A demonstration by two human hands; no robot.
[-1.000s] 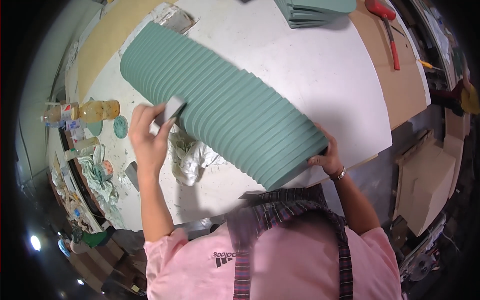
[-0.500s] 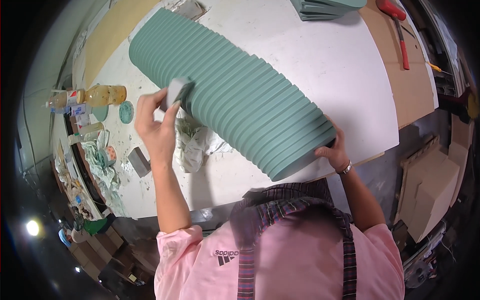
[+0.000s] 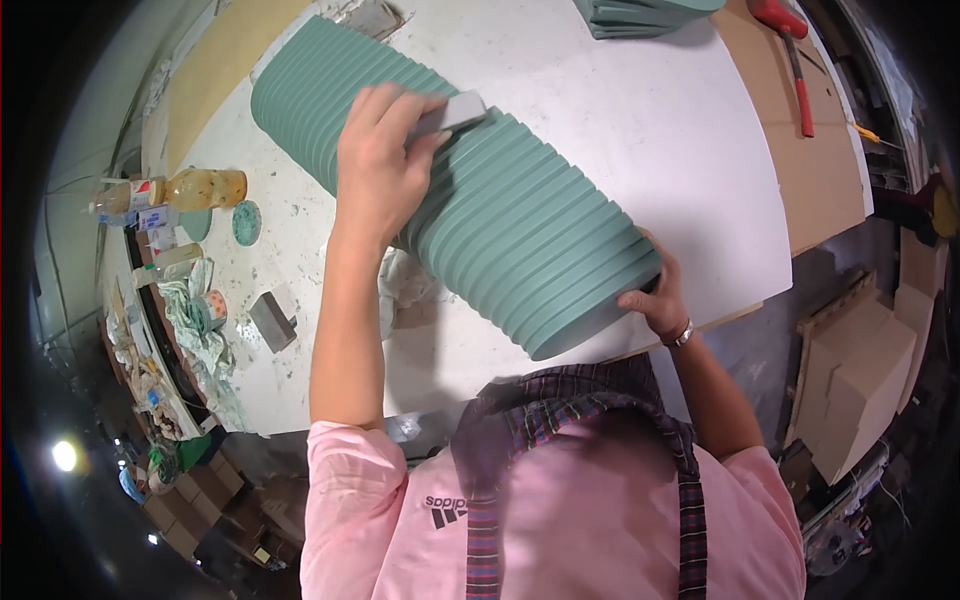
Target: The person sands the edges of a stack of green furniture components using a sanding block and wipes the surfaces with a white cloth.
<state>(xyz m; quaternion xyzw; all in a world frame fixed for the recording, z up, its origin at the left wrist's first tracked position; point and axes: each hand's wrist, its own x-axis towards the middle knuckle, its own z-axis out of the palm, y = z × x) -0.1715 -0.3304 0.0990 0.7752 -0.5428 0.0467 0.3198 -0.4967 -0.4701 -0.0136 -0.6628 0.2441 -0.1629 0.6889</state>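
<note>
A long row of flat green rounded slabs, pressed face to face, lies slantwise across the white table. Closed around a grey rectangular block, which looks like a sanding block, my left hand is over the upper edges of the slabs near the row's middle. The block appears to rest on those edges. My right hand grips the near right end of the row, thumb on the end face; its other fingers are mostly hidden behind. A crumpled whitish cloth lies under my left forearm, partly covered.
Another grey block lies on the white table at left. Bottles of yellowish liquid, a round green pad and rags are farther left. More green slabs and a red mallet sit at far right.
My left hand has moved right and away from me with the grey block, from the row's left side onto its upper edges. The right hand keeps its grip on the end.
</note>
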